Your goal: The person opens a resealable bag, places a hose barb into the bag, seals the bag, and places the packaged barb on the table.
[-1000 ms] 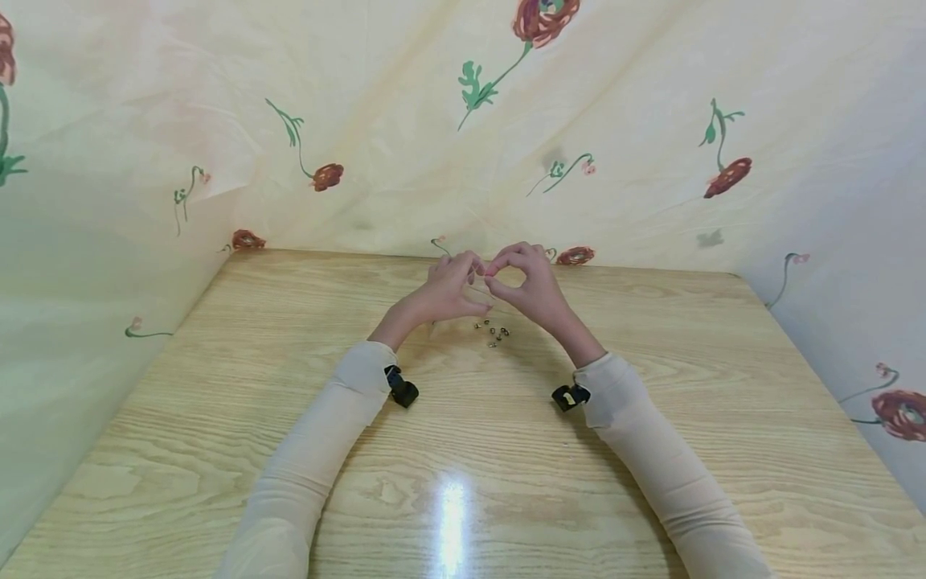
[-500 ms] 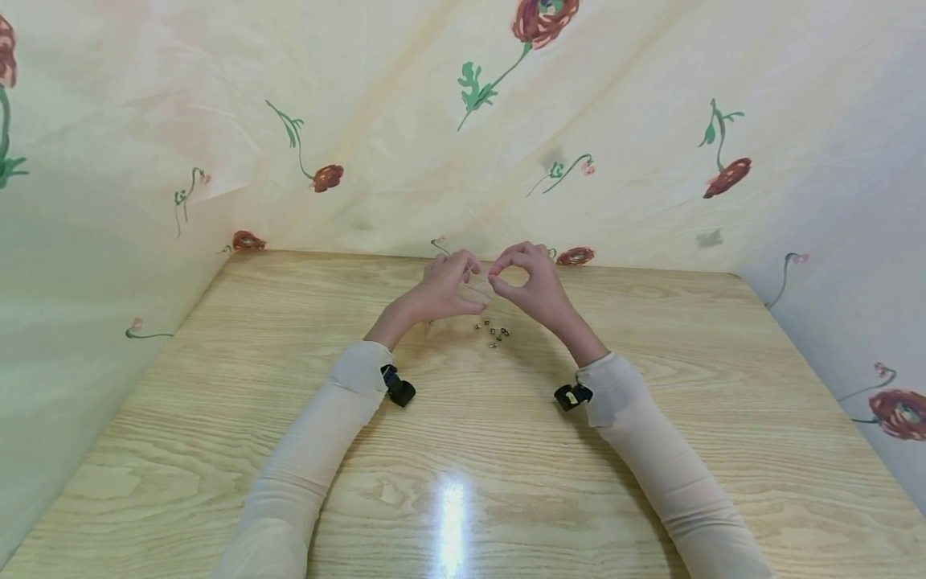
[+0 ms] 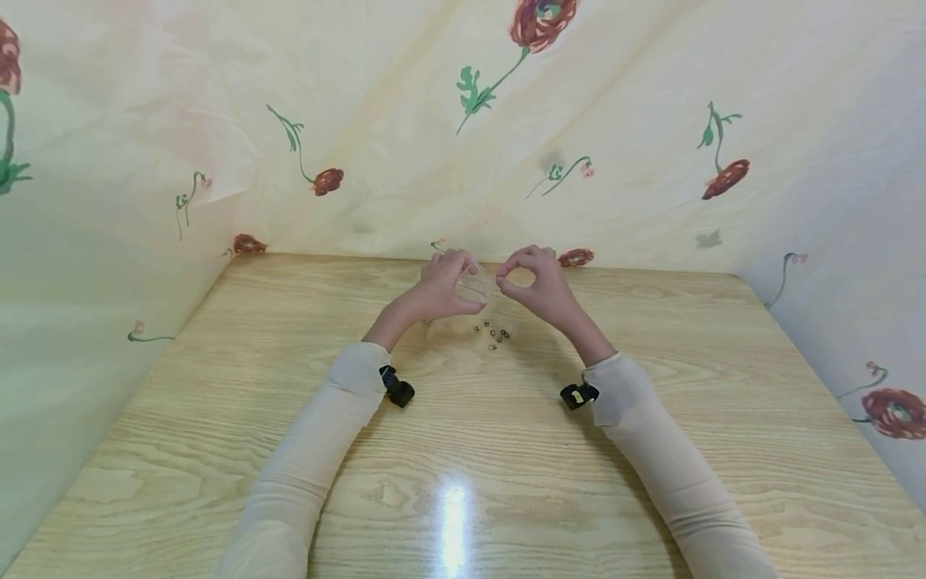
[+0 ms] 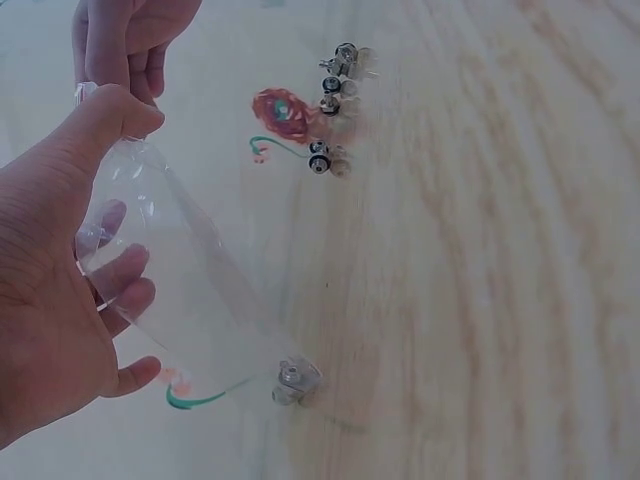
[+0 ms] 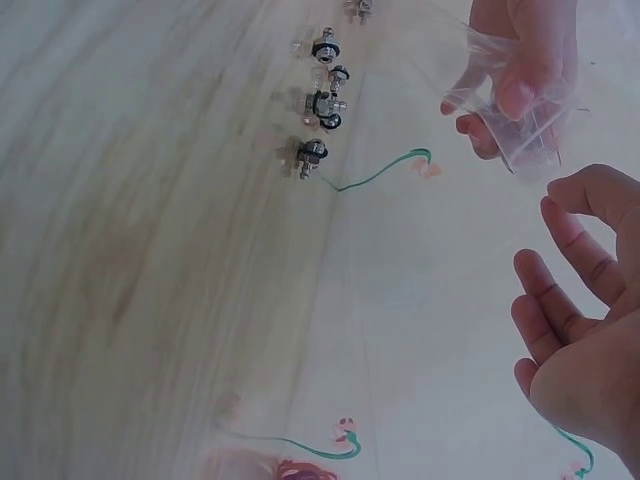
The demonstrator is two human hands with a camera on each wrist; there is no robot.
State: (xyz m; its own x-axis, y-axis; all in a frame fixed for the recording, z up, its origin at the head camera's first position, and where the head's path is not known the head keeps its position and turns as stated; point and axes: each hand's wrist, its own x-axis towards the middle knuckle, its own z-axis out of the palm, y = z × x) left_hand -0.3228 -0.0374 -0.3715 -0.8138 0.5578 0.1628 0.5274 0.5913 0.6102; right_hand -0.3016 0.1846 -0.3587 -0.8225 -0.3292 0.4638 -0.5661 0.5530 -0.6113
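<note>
My left hand (image 3: 437, 291) holds a clear plastic bag (image 4: 190, 250) between thumb and fingers. In the left wrist view, a small metal fitting (image 4: 297, 375) appears at the bag's lower corner. Close to the bag's edge, my right hand (image 3: 538, 281) bends its thumb and index finger into a ring, their tips together. In the right wrist view, a small gap shows between those tips and the bag, and nothing is visible in them. Several metal fittings with black rings (image 5: 325, 105) lie loose on the table below the hands.
The light wood-grain table (image 3: 477, 426) runs back to a flower-patterned cloth (image 3: 405, 121), which hangs behind it and along both sides. Black straps (image 3: 396, 388) are on both wrists over the light sleeves.
My right hand has moved slightly right, from touching at the bag's edge to a small distance from it. The left hand has shifted a little left with the bag.
</note>
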